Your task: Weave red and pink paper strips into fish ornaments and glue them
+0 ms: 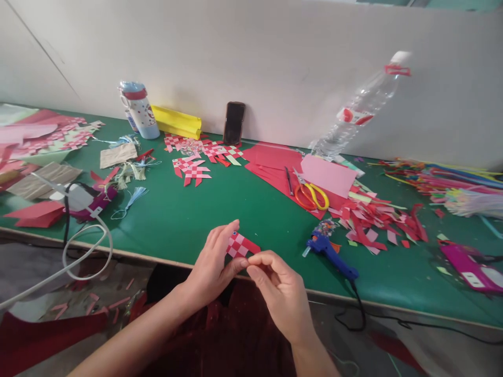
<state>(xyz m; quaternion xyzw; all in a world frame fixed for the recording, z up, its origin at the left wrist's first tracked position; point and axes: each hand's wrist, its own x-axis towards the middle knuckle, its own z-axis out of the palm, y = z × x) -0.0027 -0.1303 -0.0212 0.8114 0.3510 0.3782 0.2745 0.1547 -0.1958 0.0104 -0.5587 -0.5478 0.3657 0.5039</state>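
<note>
A small woven paper fish (238,246), checked in red and pink with a blue eye, is held over the table's front edge. My left hand (214,256) grips it, thumb in front and fingers behind, hiding part of the fish. My right hand (281,288) is closed in a pinch at its lower edge, near the left thumb; whatever is between those fingertips is too small to make out. Similar woven fish (191,170) lie on the green table (168,209) farther back.
To the right lie a blue glue gun (332,254), yellow-handled scissors (311,195) and paper scraps (365,220). A tilted plastic bottle (353,115), phone (234,123) and flask (140,110) stand at the back. A white cable (108,235) hangs over the left edge.
</note>
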